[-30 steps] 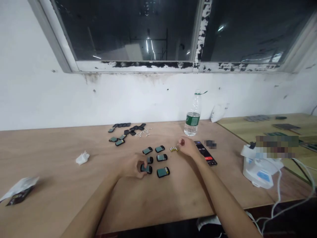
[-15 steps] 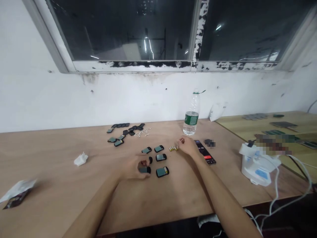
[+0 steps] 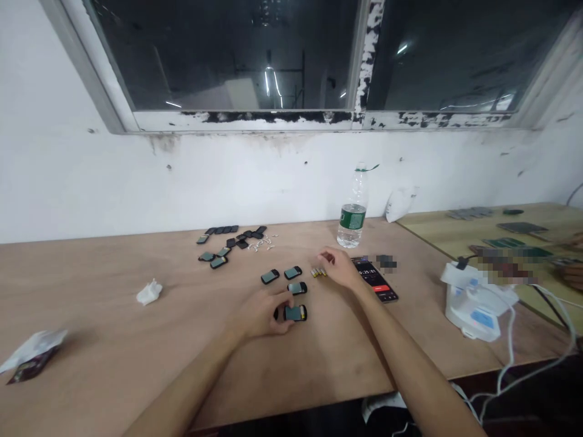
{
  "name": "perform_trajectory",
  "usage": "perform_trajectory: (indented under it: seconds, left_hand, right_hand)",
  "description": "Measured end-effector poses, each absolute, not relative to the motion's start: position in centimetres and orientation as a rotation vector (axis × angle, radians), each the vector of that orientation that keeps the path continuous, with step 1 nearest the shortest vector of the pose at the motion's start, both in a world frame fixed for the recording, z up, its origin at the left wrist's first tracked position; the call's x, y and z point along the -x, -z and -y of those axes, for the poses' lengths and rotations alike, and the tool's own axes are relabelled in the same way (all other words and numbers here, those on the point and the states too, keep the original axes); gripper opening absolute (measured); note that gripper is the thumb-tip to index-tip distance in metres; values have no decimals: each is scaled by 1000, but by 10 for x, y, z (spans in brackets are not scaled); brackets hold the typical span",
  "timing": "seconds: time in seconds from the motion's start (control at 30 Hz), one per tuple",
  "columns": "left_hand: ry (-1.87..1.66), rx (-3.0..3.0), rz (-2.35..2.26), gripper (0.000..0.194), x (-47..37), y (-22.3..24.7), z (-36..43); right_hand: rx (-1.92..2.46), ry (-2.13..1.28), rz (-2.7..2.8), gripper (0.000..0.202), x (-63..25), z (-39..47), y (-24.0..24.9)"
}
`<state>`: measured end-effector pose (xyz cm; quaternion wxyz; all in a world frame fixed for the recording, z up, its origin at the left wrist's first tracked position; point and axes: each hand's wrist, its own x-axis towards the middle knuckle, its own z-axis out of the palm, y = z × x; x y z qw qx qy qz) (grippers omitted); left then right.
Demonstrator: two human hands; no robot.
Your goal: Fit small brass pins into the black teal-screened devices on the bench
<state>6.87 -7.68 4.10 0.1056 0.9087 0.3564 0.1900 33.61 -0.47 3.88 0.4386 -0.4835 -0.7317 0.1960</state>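
My left hand [image 3: 266, 312] is closed around a small black case with a grey-green panel [image 3: 294, 313], its thumb and fingers at the case's edges. A yellow strip shows at that case's right end. Another dark piece [image 3: 276, 314] is partly hidden under the hand. Just beyond are similar cases: one close behind [image 3: 297, 288] and two farther back [image 3: 270, 277] [image 3: 293, 272]. My right hand [image 3: 337, 267] hovers with curled fingers beside a short row of small yellow-and-silver batteries [image 3: 319, 272]. Whatever its fingertips hold is too small to make out.
Several dark cases [image 3: 223, 230] and small white pieces [image 3: 260, 244] lie farther back. A water bottle [image 3: 351, 218] stands behind my right hand, a phone [image 3: 376, 280] to its right. White equipment with cables [image 3: 473, 309] sits at right; crumpled tissue [image 3: 149, 292] lies at left.
My left hand has moved right, from the nearer-left case to the front-right one, which has shifted slightly left. My right hand has moved slightly left, over the batteries' right side.
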Motion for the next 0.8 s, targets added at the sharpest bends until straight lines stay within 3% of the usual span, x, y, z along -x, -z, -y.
perform_trajectory:
  seconds: [0.2, 0.33, 0.8]
  left_hand:
    - [-993, -2601, -976, 10, -61, -39, 67]
    - [-1159, -2517, -1021, 7, -54, -36, 60]
    - [-1186, -2386, -977, 12, -51, -35, 56]
  right_hand:
    - [875, -941, 2043, 17, -310, 32, -47]
    - [742, -1150, 2036, 26, -296, 41, -42]
    - [755, -1004, 1981, 19, -283, 44, -36]
